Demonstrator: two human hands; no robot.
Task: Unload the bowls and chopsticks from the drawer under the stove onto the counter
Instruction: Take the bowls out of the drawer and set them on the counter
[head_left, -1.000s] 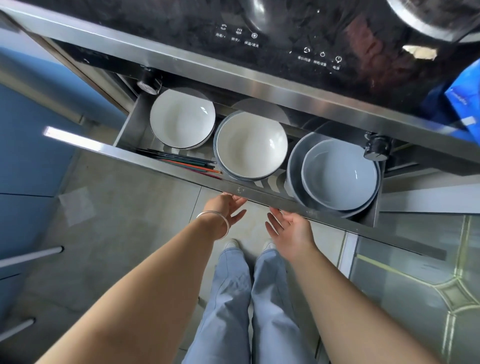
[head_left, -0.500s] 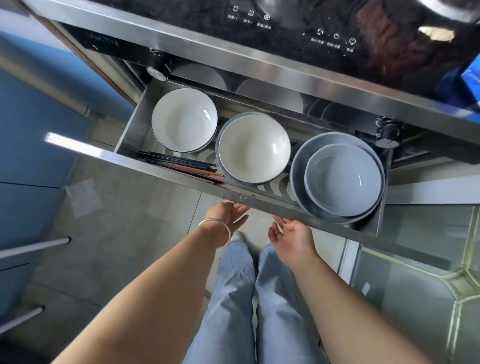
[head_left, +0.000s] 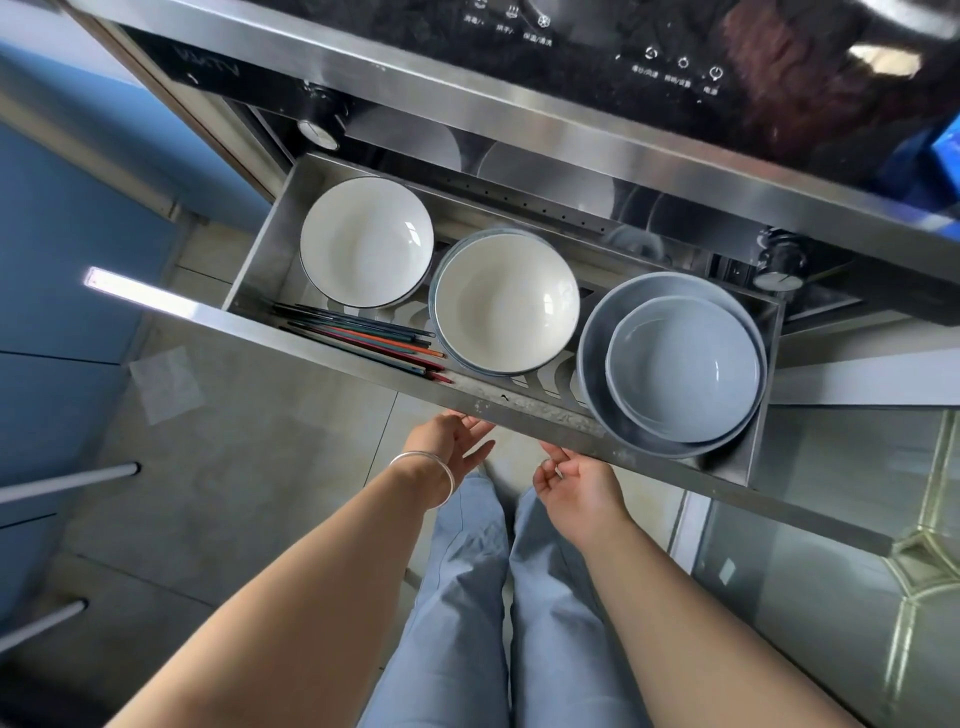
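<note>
steel drawer (head_left: 363, 347) further out than before, bowls (head_left: 506, 304) more exposed

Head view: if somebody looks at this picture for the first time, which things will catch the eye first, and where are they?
The open steel drawer under the stove stands out, holding two white bowls at left and middle and two nested grey bowls at right. Coloured chopsticks lie along its front left. Below the drawer front, the left hand and right hand are both empty.
</note>
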